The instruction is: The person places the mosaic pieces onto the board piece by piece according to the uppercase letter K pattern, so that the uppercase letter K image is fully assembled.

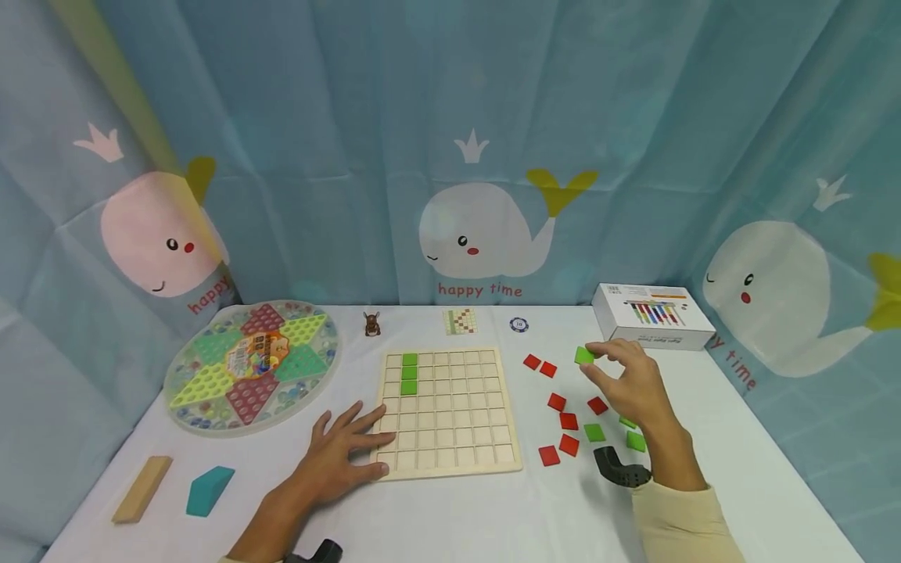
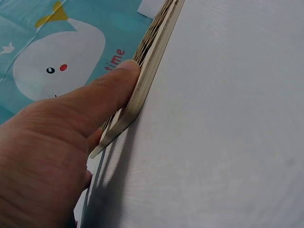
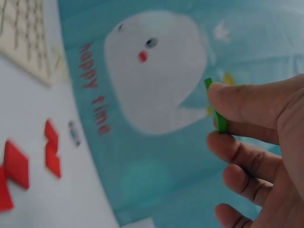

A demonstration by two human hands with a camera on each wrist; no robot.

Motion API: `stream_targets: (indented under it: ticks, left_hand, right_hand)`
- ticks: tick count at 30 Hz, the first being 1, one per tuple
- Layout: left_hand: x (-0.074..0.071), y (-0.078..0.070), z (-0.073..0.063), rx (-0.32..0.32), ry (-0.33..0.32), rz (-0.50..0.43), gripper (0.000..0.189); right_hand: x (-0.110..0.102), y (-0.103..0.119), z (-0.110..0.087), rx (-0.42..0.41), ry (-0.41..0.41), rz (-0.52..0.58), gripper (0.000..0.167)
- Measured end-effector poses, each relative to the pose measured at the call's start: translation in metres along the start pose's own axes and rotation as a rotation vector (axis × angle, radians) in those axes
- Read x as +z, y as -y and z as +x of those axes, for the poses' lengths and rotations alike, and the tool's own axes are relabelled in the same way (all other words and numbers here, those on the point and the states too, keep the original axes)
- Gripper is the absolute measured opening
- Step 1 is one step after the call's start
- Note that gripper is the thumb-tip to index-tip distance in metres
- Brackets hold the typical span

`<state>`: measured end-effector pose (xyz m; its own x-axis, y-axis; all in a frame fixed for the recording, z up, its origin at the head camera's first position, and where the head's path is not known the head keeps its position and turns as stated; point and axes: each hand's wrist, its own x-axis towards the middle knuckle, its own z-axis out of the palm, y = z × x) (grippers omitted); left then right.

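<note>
A pale wooden grid board (image 1: 450, 474) lies on the white table, with three green tiles (image 1: 409, 373) in one column near its upper left. My left hand (image 1: 345, 453) has its fingers spread, the tips resting on the board's left edge. In the left wrist view the thumb (image 2: 107, 92) lies along the board's rim (image 2: 142, 88). Raised over the right side of the table, my right hand (image 1: 633, 383) pinches a green square tile (image 1: 584, 355) between thumb and fingers. The right wrist view shows this green tile (image 3: 220, 121) edge-on, the other fingers loosely bent below.
Several red tiles (image 1: 568, 421) and green tiles (image 1: 594, 432) lie scattered right of the board. A Chinese checkers board (image 1: 204, 422), a wood block (image 1: 143, 489) and a teal block (image 1: 209, 491) sit left. Behind are a figurine (image 1: 371, 324), pattern card (image 1: 461, 321), chip (image 1: 518, 324) and white box (image 1: 655, 314).
</note>
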<state>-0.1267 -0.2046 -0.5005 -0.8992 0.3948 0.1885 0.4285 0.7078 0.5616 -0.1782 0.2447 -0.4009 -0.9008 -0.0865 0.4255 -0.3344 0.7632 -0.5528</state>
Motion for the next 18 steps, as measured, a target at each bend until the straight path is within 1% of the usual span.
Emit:
stream_targets:
  ticks: [4,8,10,12,14,18]
  left_hand:
    - [0.002,0.001,0.0,-0.018,0.009,-0.007,0.047]
    - [0.001,0.002,-0.002,-0.017,0.005,-0.013,0.047]
    - [0.001,0.003,-0.002,-0.017,0.0,-0.009,0.047]
    - [0.002,0.003,-0.002,-0.015,-0.003,-0.004,0.047]
    - [0.002,0.003,-0.002,-0.011,-0.004,0.004,0.047]
    - [0.001,0.001,0.0,-0.008,-0.001,0.004,0.048]
  right_hand:
    - [-0.006,0.018,-0.003,-0.082,-0.027,0.023,0.033]
    - [-0.005,0.037,-0.003,-0.216,-0.056,0.07,0.033]
    - [-0.002,0.046,-0.004,-0.282,-0.058,0.103,0.034]
    - [0.001,0.055,-0.005,-0.328,-0.048,0.143,0.034]
    - [0.006,0.063,-0.006,-0.347,-0.03,0.175,0.034]
    - [0.018,0.078,-0.005,-0.35,0.001,0.215,0.032]
